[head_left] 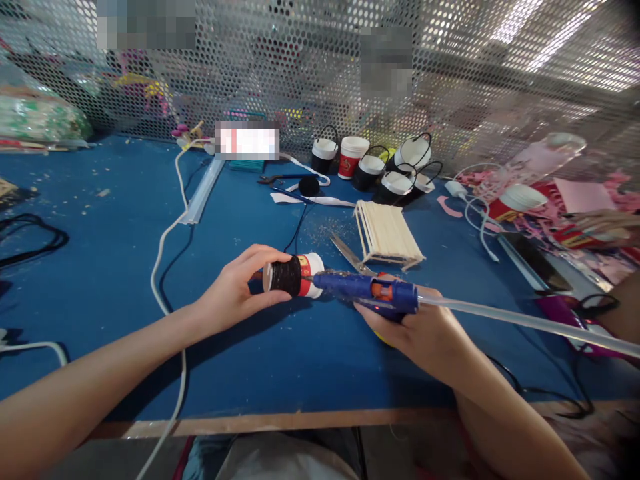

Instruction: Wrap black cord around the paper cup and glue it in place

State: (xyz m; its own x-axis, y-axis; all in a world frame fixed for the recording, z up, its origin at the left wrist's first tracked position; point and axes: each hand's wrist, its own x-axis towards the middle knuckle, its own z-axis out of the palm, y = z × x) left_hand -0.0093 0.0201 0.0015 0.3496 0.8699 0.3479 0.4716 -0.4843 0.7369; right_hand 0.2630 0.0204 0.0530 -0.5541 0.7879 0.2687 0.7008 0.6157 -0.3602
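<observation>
My left hand (255, 283) grips a small paper cup (313, 267) lying on its side, its red-and-white rim end facing right. Black cord (287, 277) is wound around the base half of the cup, and a strand trails up across the table. In my right hand (410, 327) is a blue hot glue gun (360, 287), its nozzle at the edge of the cord on the cup. A long clear glue stick (500, 319) sticks out of the gun's back. Behind the gun lie partly covered scissors (350, 253).
Several cord-wrapped cups (370, 172) with loop handles stand at the back beside a plain red cup (352, 160). A small wooden stick table (390, 233), pliers (285, 179) and a white cable (163, 253) lie around. At right, another person's hand (607, 223) holds a cup near a phone (535, 263).
</observation>
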